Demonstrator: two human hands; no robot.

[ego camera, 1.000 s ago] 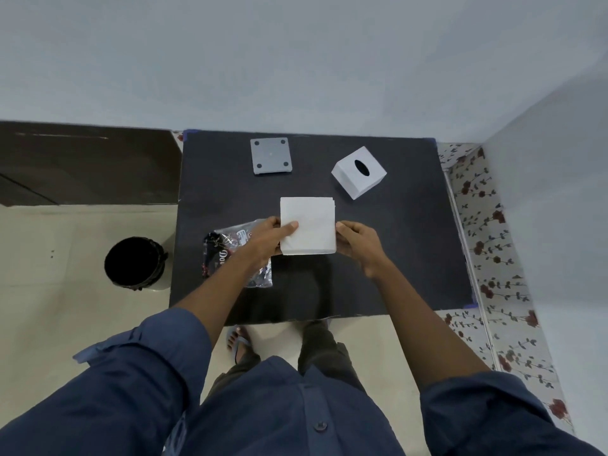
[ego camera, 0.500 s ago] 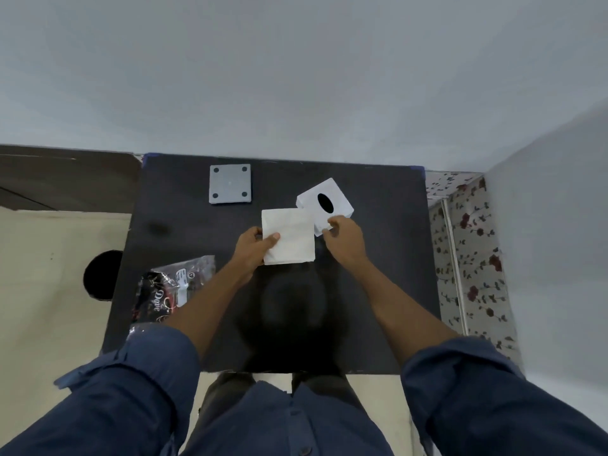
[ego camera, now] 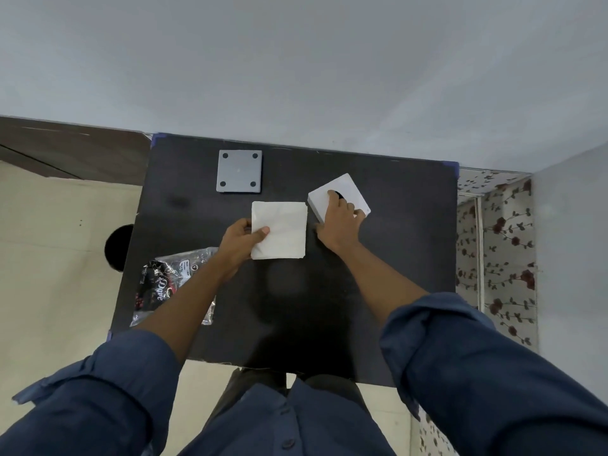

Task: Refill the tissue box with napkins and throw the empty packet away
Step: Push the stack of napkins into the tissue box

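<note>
My left hand (ego camera: pixel 240 245) pinches the left edge of a white stack of napkins (ego camera: pixel 281 228) above the black table (ego camera: pixel 394 258). Just right of the stack sits the white tissue box (ego camera: pixel 348 192), tilted on the table. My right hand (ego camera: pixel 340 222) lies over the box, fingers wrapped on its top and one fingertip at the dark oval slot. The empty clear-and-black plastic packet (ego camera: pixel 164 284) lies at the table's front left, partly hidden by my left forearm.
A grey square plate with four dark dots (ego camera: pixel 239 171) lies at the back of the table. A black bin (ego camera: pixel 116 246) stands on the floor left of the table, half hidden by its edge. A wall runs behind and to the right.
My right hand left the napkin stack and moved right onto the tissue box. My left hand alone now holds the stack. The view shifted closer to the table.
</note>
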